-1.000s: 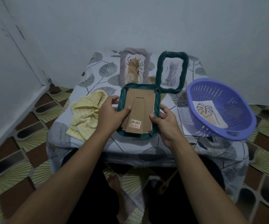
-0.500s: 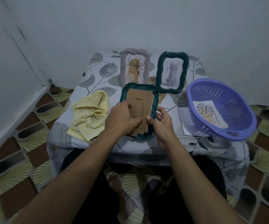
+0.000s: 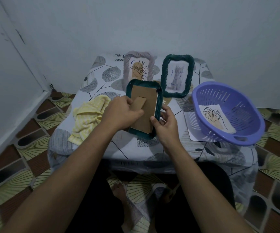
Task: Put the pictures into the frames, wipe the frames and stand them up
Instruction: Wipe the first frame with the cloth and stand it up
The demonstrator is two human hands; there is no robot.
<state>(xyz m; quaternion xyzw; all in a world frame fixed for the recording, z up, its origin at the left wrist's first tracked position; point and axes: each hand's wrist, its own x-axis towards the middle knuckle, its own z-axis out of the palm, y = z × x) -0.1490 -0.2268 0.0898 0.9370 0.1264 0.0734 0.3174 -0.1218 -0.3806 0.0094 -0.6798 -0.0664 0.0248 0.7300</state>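
Note:
A dark green frame (image 3: 158, 101) lies face down near the table's front, its brown cardboard back (image 3: 148, 105) facing me. My left hand (image 3: 121, 113) grips the cardboard stand flap (image 3: 138, 103) on that back. My right hand (image 3: 165, 121) holds the frame's right edge, thumb on the cardboard's lower right. Behind stand a grey frame (image 3: 138, 68) with a plant drawing and a green frame (image 3: 178, 75) with a cat drawing. A leaf picture (image 3: 214, 118) lies in the purple basket (image 3: 246, 130).
A yellow cloth (image 3: 89, 116) is bunched on the table left of the frame. A white sheet (image 3: 188, 126) lies under the basket. The small table (image 3: 136, 148) has a leaf-patterned cover; walls stand close behind and to the left. My legs are under the front edge.
My left hand slid from the frame's left edge onto the cardboard back and took hold of the stand flap. The right hand shifted slightly along the right edge.

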